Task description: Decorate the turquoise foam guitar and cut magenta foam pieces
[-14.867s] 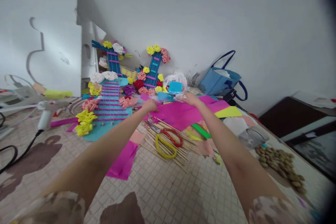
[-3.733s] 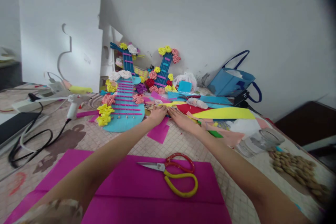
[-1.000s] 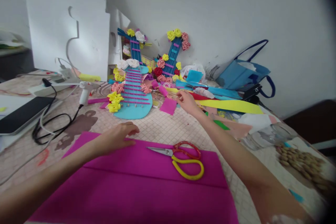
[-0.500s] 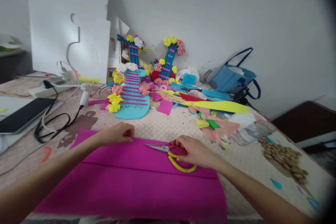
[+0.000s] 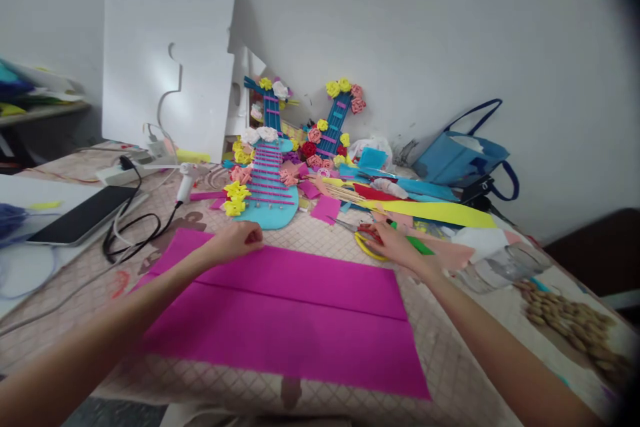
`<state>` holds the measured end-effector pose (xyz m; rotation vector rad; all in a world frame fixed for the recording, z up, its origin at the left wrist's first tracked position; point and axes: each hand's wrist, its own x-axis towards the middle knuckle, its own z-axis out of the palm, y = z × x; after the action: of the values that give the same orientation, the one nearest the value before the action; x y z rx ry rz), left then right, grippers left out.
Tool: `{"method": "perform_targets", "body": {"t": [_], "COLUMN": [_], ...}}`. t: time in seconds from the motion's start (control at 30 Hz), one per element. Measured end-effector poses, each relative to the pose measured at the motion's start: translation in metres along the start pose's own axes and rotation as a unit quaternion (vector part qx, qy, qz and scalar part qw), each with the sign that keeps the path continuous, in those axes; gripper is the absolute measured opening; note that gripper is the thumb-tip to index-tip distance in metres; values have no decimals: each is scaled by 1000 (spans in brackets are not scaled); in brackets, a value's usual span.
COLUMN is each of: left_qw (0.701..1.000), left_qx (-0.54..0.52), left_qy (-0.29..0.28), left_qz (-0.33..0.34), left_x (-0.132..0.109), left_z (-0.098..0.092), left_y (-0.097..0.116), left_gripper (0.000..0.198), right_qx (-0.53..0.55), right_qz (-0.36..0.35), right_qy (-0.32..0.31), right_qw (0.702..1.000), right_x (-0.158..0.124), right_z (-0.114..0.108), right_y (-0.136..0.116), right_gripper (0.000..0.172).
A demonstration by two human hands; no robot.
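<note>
A large magenta sheet [image 5: 300, 330], looking like felt or craft foam, lies across the front of the table with a crease or overlap line running along it. My left hand [image 5: 237, 243] is closed at its far edge, the curled fingertips on that edge. Beyond the sheet's far right corner, my right hand [image 5: 393, 243] grips a pair of scissors [image 5: 369, 251] by red and yellow handles. Their blades point away to the left, towards a small magenta square [image 5: 326, 209]. Beside the right hand lies a green piece [image 5: 420, 245].
A turquoise guitar-shaped craft [image 5: 270, 213] with flowers stands behind. A white glue gun [image 5: 185, 183], black cord and dark tablet-like device [image 5: 83, 213] lie left. Strips, a clear jar [image 5: 505, 267], peanuts [image 5: 570, 320] and a blue bag [image 5: 460, 157] are right.
My right hand has carried the scissors off the magenta sheet, away from me to the table beyond it. My left hand stays at the sheet's far edge. The view has turned left.
</note>
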<state>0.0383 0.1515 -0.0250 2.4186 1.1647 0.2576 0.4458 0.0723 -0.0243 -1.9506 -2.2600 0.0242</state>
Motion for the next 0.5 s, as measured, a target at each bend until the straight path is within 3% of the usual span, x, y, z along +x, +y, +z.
{"method": "perform_targets", "body": {"t": [0.17, 0.27, 0.4, 0.47, 0.5], "left_qw": [982, 970, 971, 971, 971], "left_qx": [147, 209, 213, 210, 210], "left_qy": [114, 108, 92, 99, 102], "left_qz": [43, 69, 54, 52, 51], "left_x": [7, 16, 25, 27, 27], "left_z": [2, 1, 1, 2, 3], "left_y": [4, 11, 17, 17, 16], "left_gripper": [15, 14, 10, 9, 9], "right_qx": [-58, -3, 153, 297, 393], "right_qz": [-7, -50, -49, -17, 10], "right_qy": [34, 57, 65, 58, 33], "right_qw": [998, 997, 985, 953, 919], "right_x": [6, 7, 17, 33, 46], "right_z": [3, -3, -4, 1, 4], "right_y": [-10, -24, -45, -60, -68], "right_gripper": [25, 21, 15, 13, 12]}}
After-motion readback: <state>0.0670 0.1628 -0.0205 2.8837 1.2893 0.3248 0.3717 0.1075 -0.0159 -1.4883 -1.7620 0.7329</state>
